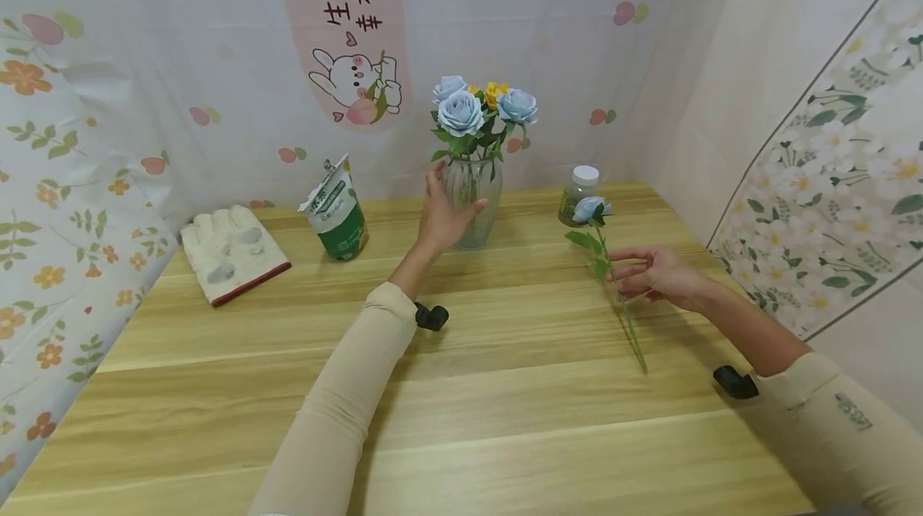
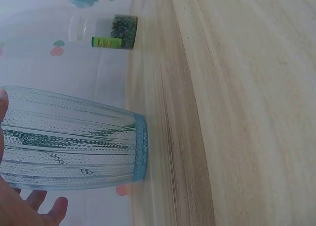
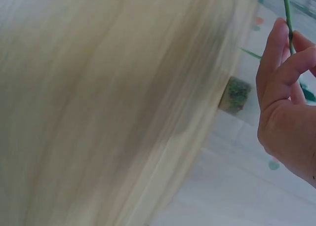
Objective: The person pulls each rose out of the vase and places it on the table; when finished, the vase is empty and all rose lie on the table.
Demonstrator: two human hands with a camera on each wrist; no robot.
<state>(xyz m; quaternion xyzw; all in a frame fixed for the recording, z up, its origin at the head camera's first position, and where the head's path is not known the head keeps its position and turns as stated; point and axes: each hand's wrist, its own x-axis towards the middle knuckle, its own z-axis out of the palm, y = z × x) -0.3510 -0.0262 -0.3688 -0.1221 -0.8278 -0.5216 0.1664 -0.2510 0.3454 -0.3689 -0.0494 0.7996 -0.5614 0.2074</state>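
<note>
One pale-blue rose [image 1: 590, 210] — stem [image 1: 630, 326] in the right grip [image 1: 659, 276], bloom [image 1: 593, 207] beyond

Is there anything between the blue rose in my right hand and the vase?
Nothing visible stands between the held blue rose and the vase. The lidded bottle is behind the rose, and your left hand holds the vase's left side.

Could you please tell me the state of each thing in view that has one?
Vase: upright, holding flowers
Single blue rose: held by its stem, bloom uppermost
Left hand: around the vase
Right hand: pinching the rose's stem
Bottle: upright, capped, partly filled
Pouch: standing; whether sealed, unclear
White glove: lying on the table
</note>
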